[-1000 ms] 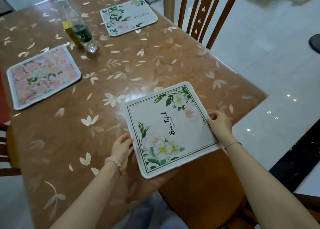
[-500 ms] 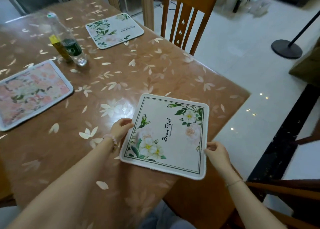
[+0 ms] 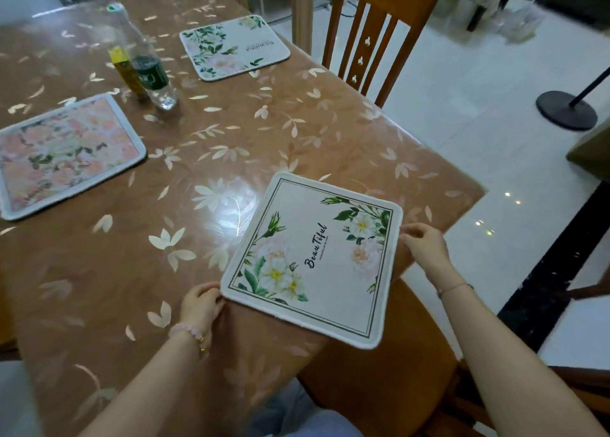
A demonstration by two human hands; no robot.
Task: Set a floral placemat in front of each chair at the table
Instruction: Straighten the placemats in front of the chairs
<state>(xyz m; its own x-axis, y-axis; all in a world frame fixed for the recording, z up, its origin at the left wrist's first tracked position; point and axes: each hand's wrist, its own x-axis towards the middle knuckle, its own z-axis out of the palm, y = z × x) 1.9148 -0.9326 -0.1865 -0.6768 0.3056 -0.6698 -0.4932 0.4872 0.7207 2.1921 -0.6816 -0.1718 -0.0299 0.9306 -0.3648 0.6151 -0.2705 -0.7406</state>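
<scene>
The left hand (image 3: 202, 304) and right hand (image 3: 425, 247) each pinch an opposite corner of the white floral placemat (image 3: 313, 261), lying skewed on the worktop (image 3: 132, 271) with one corner overhanging, likely to square it before the near chair (image 3: 379, 380).

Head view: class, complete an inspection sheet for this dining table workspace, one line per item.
Surface: table under a glossy brown leaf-print cover.
Job's things: near placemat lies skewed, one corner overhanging the table edge; white placemat at the far right; pink placemat at the left.
Clutter: clear bottle and yellow box standing side by side.
Hands: left hand and right hand each hold an edge of the near placemat.
Cables: nothing clearly seen.
Surroundings: wooden chair, white tiled floor, black stand base.
</scene>
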